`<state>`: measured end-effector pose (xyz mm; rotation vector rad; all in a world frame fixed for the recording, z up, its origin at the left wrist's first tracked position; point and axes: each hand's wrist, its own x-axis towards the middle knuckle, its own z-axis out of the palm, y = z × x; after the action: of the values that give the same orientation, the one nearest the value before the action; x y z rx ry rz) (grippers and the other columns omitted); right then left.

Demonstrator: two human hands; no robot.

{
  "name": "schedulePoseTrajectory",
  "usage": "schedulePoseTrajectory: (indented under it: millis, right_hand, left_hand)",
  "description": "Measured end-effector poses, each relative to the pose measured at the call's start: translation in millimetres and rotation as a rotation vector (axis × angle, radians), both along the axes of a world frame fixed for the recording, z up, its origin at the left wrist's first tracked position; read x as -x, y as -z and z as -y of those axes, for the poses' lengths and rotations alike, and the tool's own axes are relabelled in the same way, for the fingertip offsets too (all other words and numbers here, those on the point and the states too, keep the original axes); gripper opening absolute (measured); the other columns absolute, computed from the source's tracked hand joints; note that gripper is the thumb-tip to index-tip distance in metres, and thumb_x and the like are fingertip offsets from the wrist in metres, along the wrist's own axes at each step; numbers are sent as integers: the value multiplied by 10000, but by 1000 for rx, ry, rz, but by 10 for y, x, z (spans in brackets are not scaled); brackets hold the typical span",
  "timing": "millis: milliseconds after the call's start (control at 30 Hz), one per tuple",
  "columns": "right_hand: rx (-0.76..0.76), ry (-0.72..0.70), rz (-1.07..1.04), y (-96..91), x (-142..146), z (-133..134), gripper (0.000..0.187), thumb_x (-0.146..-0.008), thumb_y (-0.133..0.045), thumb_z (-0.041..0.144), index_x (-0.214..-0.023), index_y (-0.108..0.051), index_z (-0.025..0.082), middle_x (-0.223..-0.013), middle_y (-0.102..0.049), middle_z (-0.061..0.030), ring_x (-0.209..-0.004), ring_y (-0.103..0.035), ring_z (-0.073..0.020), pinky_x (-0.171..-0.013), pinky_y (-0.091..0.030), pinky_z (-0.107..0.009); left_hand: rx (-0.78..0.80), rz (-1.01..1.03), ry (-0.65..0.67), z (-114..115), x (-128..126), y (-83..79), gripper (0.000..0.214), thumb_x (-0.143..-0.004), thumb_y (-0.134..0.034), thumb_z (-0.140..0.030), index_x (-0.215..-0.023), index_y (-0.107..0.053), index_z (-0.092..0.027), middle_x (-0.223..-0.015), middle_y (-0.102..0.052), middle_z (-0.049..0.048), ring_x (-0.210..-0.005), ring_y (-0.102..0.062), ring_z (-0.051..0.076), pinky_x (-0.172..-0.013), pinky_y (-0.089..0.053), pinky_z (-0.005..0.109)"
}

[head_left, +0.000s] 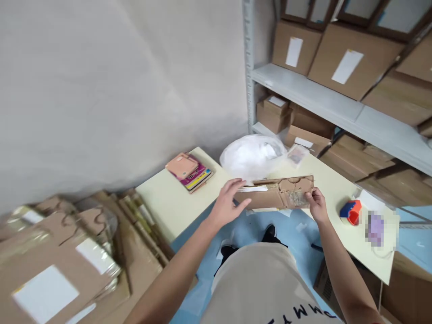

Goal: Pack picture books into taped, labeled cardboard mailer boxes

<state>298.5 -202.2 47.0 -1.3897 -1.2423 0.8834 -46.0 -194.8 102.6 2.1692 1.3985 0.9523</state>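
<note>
A flattened cardboard box (pixel 266 200), with clear tape and a white label strip, is held level in front of my body, over the table's front edge. My right hand (pixel 316 203) grips its right end, thumb on the near face. At the left end is my left hand (pixel 229 198), its thumb and fingers spread apart; whether it touches the cardboard I cannot tell. Just behind the cardboard lies a white plastic bag (pixel 251 153).
The cream table (pixel 168 202) bears a stack of books (pixel 194 173), a clear packet (pixel 297 154) and a red-and-blue tape dispenser (pixel 351 211). Folded cardboard (pixel 60 234) is piled at left. A metal shelf (pixel 317 96) with several boxes stands behind, at right.
</note>
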Motion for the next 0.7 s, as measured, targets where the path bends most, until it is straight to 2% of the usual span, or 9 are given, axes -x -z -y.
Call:
schedulePoseTrajectory:
  millis: [133, 233, 333, 433, 533, 633, 700]
  right_hand:
    - [41, 130, -27, 194, -662, 172, 385, -791, -622, 607, -802, -520, 236, -715, -543, 7, -663, -494, -160, -620, -428, -285]
    - [54, 239, -29, 268, -996, 259, 377, -792, -621, 594, -800, -511, 234, -714, -527, 12, -668, -484, -158, -628, -425, -288]
    - [56, 387, -54, 328, -1205, 322, 348, -797, -622, 560, -808, -497, 235, -710, -492, 26, -656, -458, -148, -631, -414, -287]
    - [57, 511, -82, 394, -1307, 349, 329, -806, -606, 540, -807, -474, 239, -717, -467, 33, -653, -449, -145, -640, -418, -293]
    - [57, 608, -64, 438, -1354, 339, 314, -830, -568, 539, -811, -465, 243, -741, -475, 22, -698, -483, -162, -684, -446, -316]
    - [44, 697, -14, 405, -1408, 317, 303, -844, -551, 540, -849, -480, 246, -843, -536, -12, -804, -546, -188, -773, -478, -352]
    - [51, 722, 14, 317, -1467, 308, 321, -832, -577, 548, -921, -502, 249, -949, -576, -42, -893, -581, -207, -826, -491, -373]
  left_hand:
    - [84, -102, 198, -398, -897, 224, 528, -921, -532, -343, -1427, -446, -219, -1371, -535, 139, -1302, -494, 276, -1070, -438, 433]
    - [68, -162, 290, -682, -1423, 413, 422, -942, -479, -285, -1356, -534, -227, -1301, -573, 129, -1226, -545, 271, -1023, -452, 433]
    - [-35, -185, 311, -911, -1851, 581, 335, -966, -421, -238, -1232, -624, -213, -1186, -615, 120, -1135, -579, 251, -962, -455, 411]
    - [-149, -191, 312, -1090, -2204, 718, 283, -975, -433, -250, -1130, -664, -197, -1066, -636, 115, -1038, -591, 241, -901, -438, 396]
    - [-226, -168, 388, -1247, -2476, 807, 263, -981, -428, -227, -1067, -676, -203, -984, -634, 97, -949, -585, 220, -871, -413, 386]
    - [-290, -99, 501, -1410, -2665, 822, 263, -974, -419, -170, -993, -679, -208, -928, -621, 79, -900, -570, 203, -855, -404, 375]
    - [-361, -42, 579, -1533, -2758, 789, 256, -958, -434, -127, -941, -675, -213, -891, -613, 64, -880, -565, 192, -854, -402, 369]
